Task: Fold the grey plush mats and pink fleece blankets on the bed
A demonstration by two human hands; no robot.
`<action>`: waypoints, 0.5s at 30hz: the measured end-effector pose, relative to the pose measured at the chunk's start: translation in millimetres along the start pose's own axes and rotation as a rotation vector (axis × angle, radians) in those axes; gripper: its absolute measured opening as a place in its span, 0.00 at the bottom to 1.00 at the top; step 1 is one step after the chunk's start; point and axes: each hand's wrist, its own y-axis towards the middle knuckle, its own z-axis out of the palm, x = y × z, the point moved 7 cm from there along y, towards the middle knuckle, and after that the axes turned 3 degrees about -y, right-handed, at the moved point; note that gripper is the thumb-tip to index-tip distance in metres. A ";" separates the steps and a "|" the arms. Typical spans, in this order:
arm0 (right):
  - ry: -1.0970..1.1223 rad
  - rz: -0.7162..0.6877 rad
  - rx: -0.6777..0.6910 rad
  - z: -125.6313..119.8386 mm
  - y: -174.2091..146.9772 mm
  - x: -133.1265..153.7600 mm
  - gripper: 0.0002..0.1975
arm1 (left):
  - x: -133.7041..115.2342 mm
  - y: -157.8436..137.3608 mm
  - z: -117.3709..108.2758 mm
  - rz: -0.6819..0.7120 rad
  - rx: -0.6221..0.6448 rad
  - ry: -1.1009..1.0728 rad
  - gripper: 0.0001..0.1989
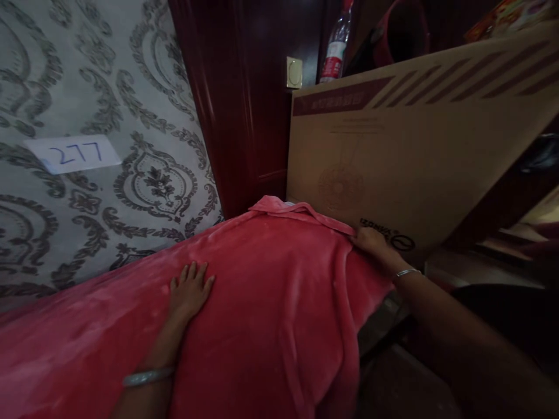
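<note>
A pink-red plush blanket (244, 302) covers the surface in front of me and hangs in folds over its right side. My left hand (188, 294) lies flat on the blanket with its fingers spread. At the far right corner, my right hand (371, 244) is closed on the blanket's edge, close to the cardboard box. The fingertips of that hand are partly hidden by the fabric. Along the far end the blanket's border is folded and slightly raised.
A large cardboard box (419, 151) stands upright beyond the blanket's far right corner. Behind it is a plastic bottle (335, 55) with a red cap. Patterned wallpaper (161, 180) bearing a card marked 277 (74, 153) borders the left. A dark red wood panel (244, 93) carries a switch (294, 73).
</note>
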 end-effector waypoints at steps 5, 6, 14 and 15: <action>0.027 0.089 0.015 -2.8 -25.3 -26.5 0.18 | 0.0 0.0 -1.8 0.001 -0.033 -0.010 0.30; 0.019 0.113 -0.005 -6.1 -30.0 -31.1 0.18 | -0.2 -0.3 -1.9 0.007 -0.039 -0.013 0.30; -0.026 0.150 -0.192 -26.2 -59.6 -47.3 0.22 | 0.1 -2.8 -3.5 0.014 -0.025 -0.026 0.31; -0.028 0.151 -0.196 -25.5 -62.4 -48.1 0.22 | -0.1 -3.0 -3.7 0.014 -0.023 -0.027 0.31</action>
